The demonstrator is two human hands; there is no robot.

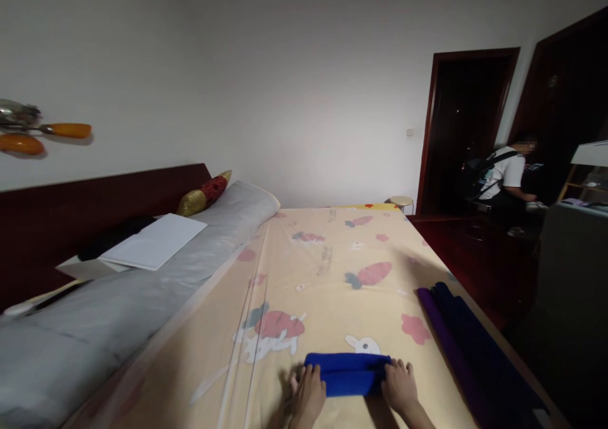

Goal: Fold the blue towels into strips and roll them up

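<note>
One blue cloth (349, 374) under left hand (308, 396), right hand (400, 386); two rolls (468, 343).

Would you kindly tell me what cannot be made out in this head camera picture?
- Head view: the left hand and right hand cover both ends of the blue cloth; gripping or pressing, I cannot tell.
- Head view: the dark rolled fabrics fade into shadow; their number is unclear.
- Head view: the wall fitting is cut by the left edge.
- Head view: the person at the far right is dim and small.
</note>
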